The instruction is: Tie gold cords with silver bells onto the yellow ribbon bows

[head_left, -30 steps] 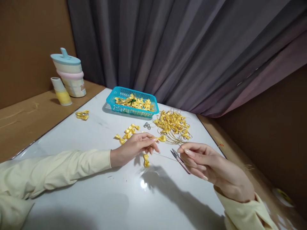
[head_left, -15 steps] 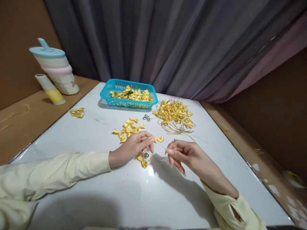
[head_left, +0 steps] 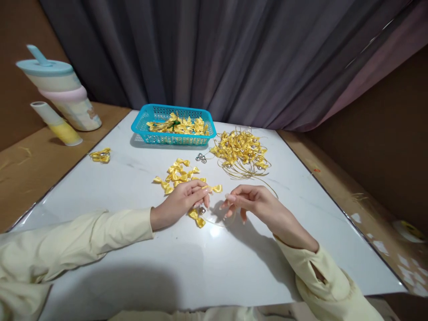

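Note:
A yellow satin ribbon bow (head_left: 216, 188) is pinched between the thumb and fingers of my left hand (head_left: 182, 198). Just below those fingers lies a small silver bell (head_left: 202, 210), beside another yellow bow (head_left: 196, 218) on the table. A thin pale cord (head_left: 217, 225) curves from near the bell toward my right hand (head_left: 252, 200). The right thumb and index finger are pinched at the cord; the other fingers are loosely bent. The cord's exact end is too fine to make out. Behind my left hand is a loose group of yellow bows (head_left: 179, 171).
A blue basket (head_left: 138, 126) holds finished-looking bows with gold cords. To its right is a heap of bows with bells and cords (head_left: 240, 149). Several silver bells (head_left: 201, 158) lie between. A tumbler (head_left: 72, 98) and a yellow-and-white tube (head_left: 56, 125) stand at the left.
My right hand has shifted slightly left and up in view, and a loop of cord now shows beneath it. The left hand still holds the bow. The whole view has shifted a little.

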A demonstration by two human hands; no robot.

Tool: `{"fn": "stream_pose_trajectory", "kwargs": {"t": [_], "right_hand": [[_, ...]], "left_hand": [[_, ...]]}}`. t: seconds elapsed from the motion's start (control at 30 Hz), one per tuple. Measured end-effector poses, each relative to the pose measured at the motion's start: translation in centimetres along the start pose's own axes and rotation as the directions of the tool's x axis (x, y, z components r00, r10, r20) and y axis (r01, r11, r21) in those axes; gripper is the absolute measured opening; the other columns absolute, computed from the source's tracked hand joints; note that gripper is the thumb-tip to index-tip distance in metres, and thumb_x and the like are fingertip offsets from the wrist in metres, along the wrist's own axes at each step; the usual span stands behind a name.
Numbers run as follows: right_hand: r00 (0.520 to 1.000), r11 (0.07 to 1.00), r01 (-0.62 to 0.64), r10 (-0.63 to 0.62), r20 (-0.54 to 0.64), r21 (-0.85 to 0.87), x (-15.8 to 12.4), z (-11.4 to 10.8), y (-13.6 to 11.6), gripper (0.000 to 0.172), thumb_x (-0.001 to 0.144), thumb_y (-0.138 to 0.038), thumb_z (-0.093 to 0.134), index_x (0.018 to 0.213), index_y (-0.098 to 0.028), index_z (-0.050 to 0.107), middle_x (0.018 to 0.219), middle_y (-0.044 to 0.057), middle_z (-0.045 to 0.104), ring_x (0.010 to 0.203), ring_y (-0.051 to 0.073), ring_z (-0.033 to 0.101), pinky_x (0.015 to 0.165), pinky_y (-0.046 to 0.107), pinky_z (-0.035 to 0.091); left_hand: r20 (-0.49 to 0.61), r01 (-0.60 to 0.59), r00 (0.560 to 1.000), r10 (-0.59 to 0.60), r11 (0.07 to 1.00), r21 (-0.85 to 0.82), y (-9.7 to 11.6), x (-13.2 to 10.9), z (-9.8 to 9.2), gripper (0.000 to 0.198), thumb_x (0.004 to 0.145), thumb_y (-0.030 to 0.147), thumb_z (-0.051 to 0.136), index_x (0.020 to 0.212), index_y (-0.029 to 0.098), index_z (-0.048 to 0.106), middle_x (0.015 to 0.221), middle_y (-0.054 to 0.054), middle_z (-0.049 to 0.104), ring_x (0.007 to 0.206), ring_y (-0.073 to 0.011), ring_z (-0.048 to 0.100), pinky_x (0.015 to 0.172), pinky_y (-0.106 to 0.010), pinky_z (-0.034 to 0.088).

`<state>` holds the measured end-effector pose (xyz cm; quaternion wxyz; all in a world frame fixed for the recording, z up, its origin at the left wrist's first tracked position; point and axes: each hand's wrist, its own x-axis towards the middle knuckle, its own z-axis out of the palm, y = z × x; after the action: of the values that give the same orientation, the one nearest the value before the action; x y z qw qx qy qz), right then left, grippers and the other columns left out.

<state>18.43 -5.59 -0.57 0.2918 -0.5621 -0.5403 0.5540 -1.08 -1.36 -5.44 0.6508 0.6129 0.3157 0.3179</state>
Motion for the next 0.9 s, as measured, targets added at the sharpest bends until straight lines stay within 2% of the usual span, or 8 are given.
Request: {"fn": "stream_pose_trajectory", "kwargs": {"t": [0.17,0.2,0.33,0.67,0.8,0.9], "right_hand": [[0.997,0.997,0.069,-0.069,-0.041,0.02,0.2,0.5,0.2,0.028,0.074,-0.041,0.068,0.061,-0.016,0.061,0.082,0.008,0.07,0.089,0.019,0.064,0.071,0.026,0.047],[0.997,0.997,0.07,-0.069,-0.039,0.036,0.3,0.6,0.3,0.028,0.074,-0.041,0.068,0.061,-0.017,0.06,0.08,0.007,0.07,0.088,0.019,0.064,0.074,0.027,0.047],[0.996,0.995,0.071,-0.068,-0.053,0.071,0.7,0.8,0.9,0.027,0.073,-0.042,0.068,0.068,-0.016,0.061,0.077,0.004,0.069,0.067,0.015,0.063,0.069,0.029,0.047],[0.996,0.996,0.081,-0.08,-0.043,0.03,0.7,0.9,0.9,0.023,0.078,-0.037,0.063,0.071,-0.015,0.062,0.077,0.005,0.07,0.076,0.017,0.064,0.072,0.029,0.047],[0.995,0.997,0.079,-0.078,-0.058,0.015,0.6,1.1,0.8,0.023,0.077,-0.037,0.064,0.072,-0.015,0.062,0.08,0.006,0.071,0.07,0.016,0.065,0.069,0.028,0.049],[0.993,0.995,0.101,-0.102,-0.061,-0.019,0.5,1.5,0.8,0.025,0.08,-0.038,0.06,0.073,-0.014,0.06,0.077,0.007,0.071,0.061,0.014,0.064,0.061,0.026,0.049]], "left_hand": [[0.011,0.007,1.0,-0.007,1.0,-0.004,0.2,0.0,0.1,0.026,0.086,0.036,0.052,0.075,0.013,0.054,0.062,-0.001,0.059,0.049,-0.0075,0.037,0.047,-0.022,0.029],[0.013,0.011,1.0,-0.011,1.0,-0.007,0.2,0.0,0.1,0.025,0.086,0.036,0.053,0.075,0.013,0.054,0.061,0.0,0.059,0.049,-0.0076,0.037,0.047,-0.022,0.029],[0.025,0.015,1.0,-0.015,1.0,-0.015,-0.1,0.0,0.1,0.023,0.086,0.036,0.052,0.079,0.013,0.054,0.062,0.0,0.06,0.049,-0.0075,0.036,0.047,-0.022,0.028],[0.032,0.023,0.999,-0.022,1.0,-0.015,-0.2,0.0,0.0,0.025,0.087,0.037,0.052,0.079,0.013,0.055,0.063,-0.001,0.059,0.049,-0.0072,0.035,0.046,-0.022,0.026],[0.027,0.024,0.999,-0.023,1.0,-0.017,-0.2,0.0,0.1,0.026,0.086,0.038,0.052,0.078,0.013,0.055,0.063,-0.001,0.06,0.048,-0.0073,0.036,0.046,-0.022,0.026],[0.025,0.027,0.999,-0.026,0.999,-0.039,-0.3,0.0,0.0,0.025,0.086,0.038,0.053,0.079,0.013,0.055,0.063,-0.001,0.06,0.048,-0.007,0.035,0.045,-0.022,0.025]]}}
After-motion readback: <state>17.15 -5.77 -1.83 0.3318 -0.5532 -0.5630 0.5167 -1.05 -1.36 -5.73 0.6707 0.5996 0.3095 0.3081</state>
